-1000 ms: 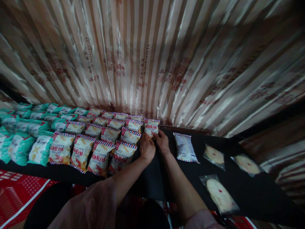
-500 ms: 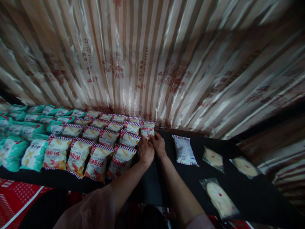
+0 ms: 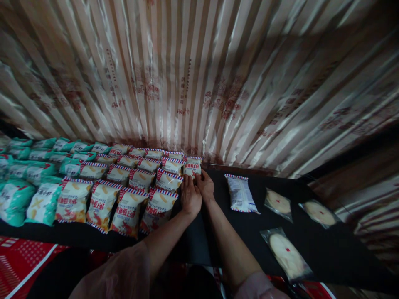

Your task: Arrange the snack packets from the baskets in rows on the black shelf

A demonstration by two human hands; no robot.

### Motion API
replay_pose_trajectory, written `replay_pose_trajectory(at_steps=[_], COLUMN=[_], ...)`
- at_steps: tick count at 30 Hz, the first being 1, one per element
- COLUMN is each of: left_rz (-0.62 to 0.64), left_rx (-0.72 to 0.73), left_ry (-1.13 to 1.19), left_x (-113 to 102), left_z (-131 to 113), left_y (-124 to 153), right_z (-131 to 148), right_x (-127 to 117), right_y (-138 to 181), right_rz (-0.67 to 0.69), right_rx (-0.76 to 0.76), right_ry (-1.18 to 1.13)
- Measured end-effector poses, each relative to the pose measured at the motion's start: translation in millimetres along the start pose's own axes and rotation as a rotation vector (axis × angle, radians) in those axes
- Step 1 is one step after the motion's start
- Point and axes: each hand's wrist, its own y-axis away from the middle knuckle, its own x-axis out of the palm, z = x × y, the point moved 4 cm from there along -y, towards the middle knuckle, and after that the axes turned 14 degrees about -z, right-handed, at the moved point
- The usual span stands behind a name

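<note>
Striped satin curtain [image 3: 193,74] fills the view beyond the fingers, hanging down to the back edge of the counter [image 3: 327,249], which has a black top.

Left of the fingers: a block of snack packs in overlapping rows. Red-and-white packs [image 3: 127,209] are nearest the fingers: 4 in the front row, about 15 visible in total; back rows overlap too much for a firm count. Teal packs [image 3: 15,199] sit further left, run out of frame, at least 12 visible.

Right of the fingers: 1 clear-backed pack [image 3: 240,193] with a red-blue edge lying flat, near the right hand. Beyond it, well apart, 3 round cakes in clear wrappers [image 3: 286,254]: two in a back row, one closer to the person.

Both hands meet at the rightmost end of the pack rows. Left hand [image 3: 190,196] lies palm down, its fingers on the lower edge of the end pack [image 3: 192,166]. Right hand [image 3: 205,185] is just beside it, touching it, with the fingers curled onto the same pack's lower right corner. Fingers narrow on the pack, pinching its edge. The pack rests on the counter against the curtain foot, touching its neighbour on the left.
</note>
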Motion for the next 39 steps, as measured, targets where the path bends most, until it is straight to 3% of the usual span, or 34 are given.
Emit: replay_pose_trajectory(at_steps=[6, 11, 18, 23, 27, 33, 39], left_rz=[0.056, 0.044, 0.045, 0.117, 0.188, 0.24, 0.171], left_rx=[0.014, 0.075, 0.067, 0.001, 0.028, 0.087, 0.212], left_ry=[0.022, 0.002, -0.003, -0.009, -0.029, 0.005, 0.049], left_x=[-5, -6, -6, -20, -33, -57, -93], left_z=[-3, -4, -6, -12, -14, 5, 44], left_y=[-3, 3, 24, 43, 64, 102, 136], right_z=[0, -3, 6, 4, 5, 11, 28], right_x=[-5, -17, -40, -55, -69, -80, -82], right_y=[3, 11, 36, 50, 62, 110, 180], right_rz=[-0.02, -0.121, -0.164, -0.197, -0.239, -0.188, -0.152], right_rx=[0.006, 0.017, -0.105, -0.136, -0.232, -0.253, -0.17], right_ry=[-0.056, -0.059, 0.038, 0.078, 0.09, 0.003, -0.16])
